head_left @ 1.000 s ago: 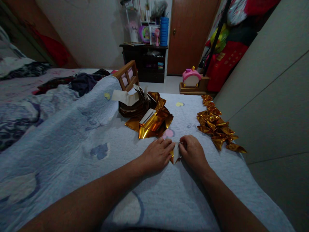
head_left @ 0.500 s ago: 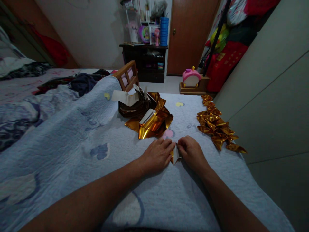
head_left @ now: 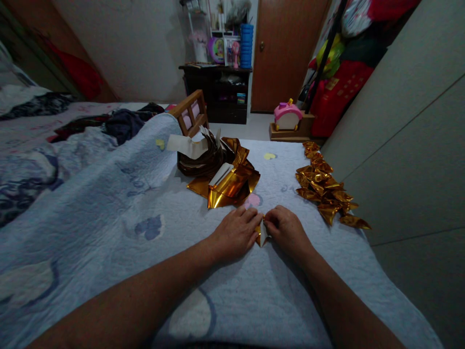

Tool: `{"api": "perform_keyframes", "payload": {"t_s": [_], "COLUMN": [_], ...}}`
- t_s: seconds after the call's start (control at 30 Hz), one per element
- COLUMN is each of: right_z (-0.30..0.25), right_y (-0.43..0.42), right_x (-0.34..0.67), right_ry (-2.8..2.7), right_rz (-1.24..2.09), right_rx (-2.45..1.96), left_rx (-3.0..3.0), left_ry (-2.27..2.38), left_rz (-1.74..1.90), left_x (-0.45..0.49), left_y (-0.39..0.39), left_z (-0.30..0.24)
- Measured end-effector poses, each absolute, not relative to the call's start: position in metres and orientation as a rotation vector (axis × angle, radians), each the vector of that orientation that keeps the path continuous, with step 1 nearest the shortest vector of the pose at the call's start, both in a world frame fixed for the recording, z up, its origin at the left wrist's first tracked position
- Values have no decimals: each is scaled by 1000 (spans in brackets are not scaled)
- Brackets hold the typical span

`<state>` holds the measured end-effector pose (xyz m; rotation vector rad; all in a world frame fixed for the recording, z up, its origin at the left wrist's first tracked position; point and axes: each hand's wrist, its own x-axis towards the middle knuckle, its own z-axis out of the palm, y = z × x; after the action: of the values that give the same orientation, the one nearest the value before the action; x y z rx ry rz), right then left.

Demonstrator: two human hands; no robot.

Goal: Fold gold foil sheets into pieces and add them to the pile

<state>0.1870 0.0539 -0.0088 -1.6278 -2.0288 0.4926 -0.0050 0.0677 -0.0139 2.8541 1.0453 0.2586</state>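
Quilt (head_left: pixel 254 300); half-curled hands (head_left: pixel 236 233) (head_left: pixel 287 229) on paper (head_left: pixel 263 235)

A pale blue quilt (head_left: pixel 254 300) patterned with hearts spreads across the foreground. On the left, dark clothes (head_left: pixel 125 127) lie heaped near a short wooden rail (head_left: pixel 187 107). Against the far wall (head_left: pixel 145 48) stands a dark cabinet (head_left: pixel 198 89) with a blue ridged cylinder (head_left: pixel 246 46) on top, beside a brown door (head_left: pixel 290 53). To the right, a pink-topped toy (head_left: pixel 288 115) sits near a slanting black pole (head_left: pixel 334 26).
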Motion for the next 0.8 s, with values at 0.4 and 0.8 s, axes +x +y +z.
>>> {"api": "perform_keyframes", "payload": {"t_s": [0.4, 0.8], "right_z": [-9, -10], "right_y": [55, 55], "right_x": [187, 188], "right_ry": [-2112, -2147], "right_rz": [488, 481], "right_rx": [-1617, -1623], "left_rx": [2835, 2838], "left_ry": [1056, 1064], "left_rz": [260, 245], "left_x": [-6, -6], "left_y": [67, 67], "left_z": [-14, -14]}}
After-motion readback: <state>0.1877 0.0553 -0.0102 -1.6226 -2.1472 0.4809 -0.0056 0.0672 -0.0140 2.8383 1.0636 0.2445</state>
